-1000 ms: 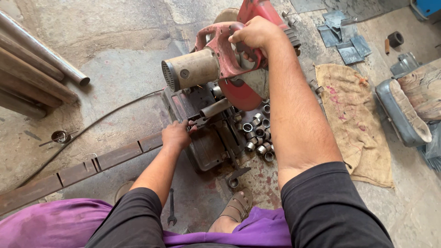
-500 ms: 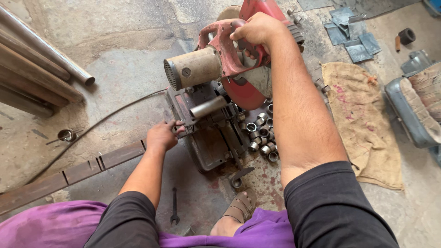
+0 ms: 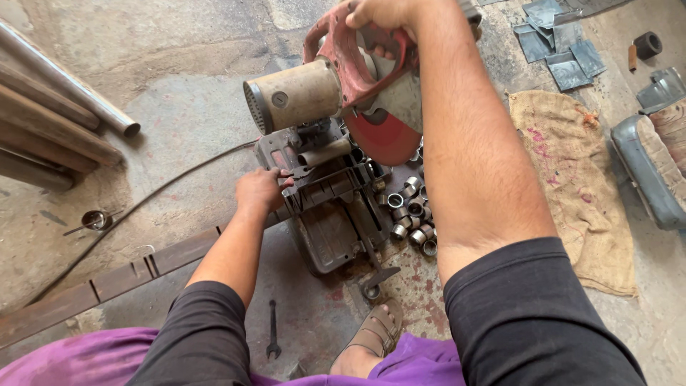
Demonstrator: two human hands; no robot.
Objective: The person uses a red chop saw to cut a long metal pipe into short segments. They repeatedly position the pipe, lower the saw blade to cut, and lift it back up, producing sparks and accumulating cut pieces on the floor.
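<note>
Two hands work one machine here. The right hand [image 3: 386, 13] is wrapped shut around the red handle [image 3: 343, 53] of a chop saw [image 3: 336, 143], its fingers curled over the grip at the top edge of the view. Just below those fingers sit the drum-shaped motor housing [image 3: 296, 94] and the red cutting disc [image 3: 386, 136]. The left hand [image 3: 259, 191] rests at the saw's vise, fingers bent and pinching the end of a short steel tube [image 3: 325, 152] that lies clamped across the base; how firmly it grips, I cannot tell.

The tube looks stiff, smooth and fairly light, likely slippery with grit, and sharp at a cut end; it is best held on its round wall, well back from the disc. The saw head looks heavy and pivots, so the handle is its only sound hold.

Right of the left fingers, beside the base, lies a heap of cut tube rings [image 3: 411, 214]. Near the wrist runs a flat steel bar [image 3: 121, 275]; a spanner [image 3: 272, 329] lies by the knee. The floor [image 3: 179, 107] is rough, stained concrete, with long pipes [image 3: 64, 121] far left, a burlap sack [image 3: 579, 179] right, and a sandalled foot [image 3: 375, 332] below.
</note>
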